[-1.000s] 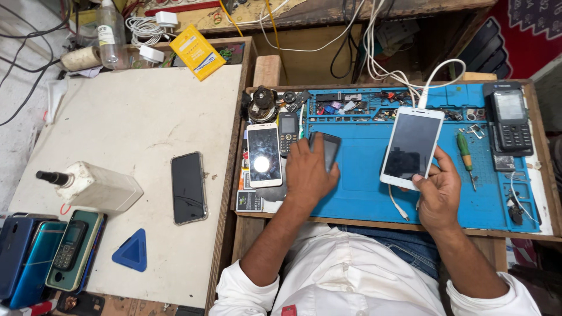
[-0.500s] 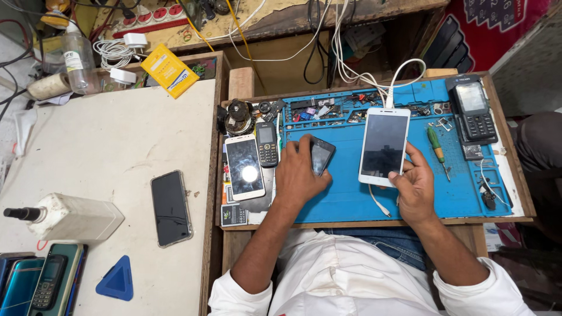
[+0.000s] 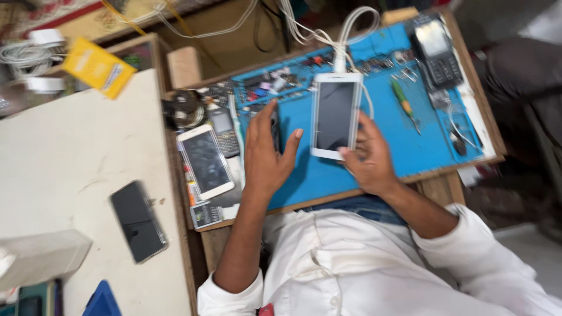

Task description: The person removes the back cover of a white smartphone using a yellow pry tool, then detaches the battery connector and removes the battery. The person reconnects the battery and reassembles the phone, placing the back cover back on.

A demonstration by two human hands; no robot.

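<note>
My right hand (image 3: 367,157) holds a white smartphone (image 3: 335,114) by its lower right edge above the blue work mat (image 3: 410,146); a white cable (image 3: 342,41) runs into the phone's top. My left hand (image 3: 266,155) lies flat, fingers spread, over a small dark phone (image 3: 275,124) on the mat; the hand hides most of it, so a grip cannot be told. Left of that hand lie a second white smartphone (image 3: 205,161) and a small keypad phone (image 3: 224,131).
A green-handled screwdriver (image 3: 403,102) and a black keypad phone (image 3: 436,52) sit on the mat's right side. A black phone (image 3: 139,221) lies on the white table (image 3: 70,164) at left, beside a yellow packet (image 3: 98,67) and a blue triangular pick (image 3: 102,301).
The view has swung and tilted, so everything sits further right and rotated. My left hand's fingers have spread wider over the dark phone. My right hand keeps its hold on the white smartphone.
</note>
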